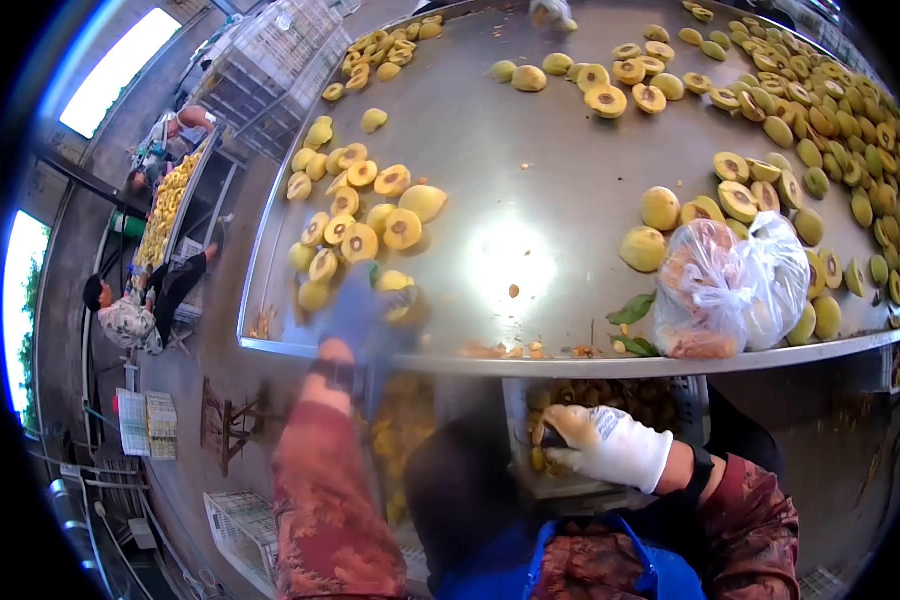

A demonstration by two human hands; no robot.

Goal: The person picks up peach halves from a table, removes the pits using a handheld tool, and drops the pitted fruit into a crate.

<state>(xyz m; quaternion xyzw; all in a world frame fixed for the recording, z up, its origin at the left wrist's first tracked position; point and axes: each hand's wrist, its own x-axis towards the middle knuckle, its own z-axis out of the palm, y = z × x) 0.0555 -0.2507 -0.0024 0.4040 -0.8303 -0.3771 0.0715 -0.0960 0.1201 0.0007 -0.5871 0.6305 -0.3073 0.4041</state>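
My left hand (355,312), in a blue-grey glove, is smeared by motion at the table's near left edge. It is close to a group of halved yellow peaches (359,242), some with brown pit hollows facing up. Its fingers are too blurred to tell whether they hold anything. Below the table edge, my right hand (610,445), in a white glove, is closed around a small dark-handled tool (552,437). What kind of tool it is does not show clearly. Under that hand sits a crate (697,405) with cut fruit pieces in it.
The metal table (450,150) carries a large heap of peach halves (830,120) on the right. A knotted plastic bag (725,285) sits near the front edge beside green leaves (632,310). Another gloved hand (550,12) shows at the far edge. Two people work at another fruit table (173,205).
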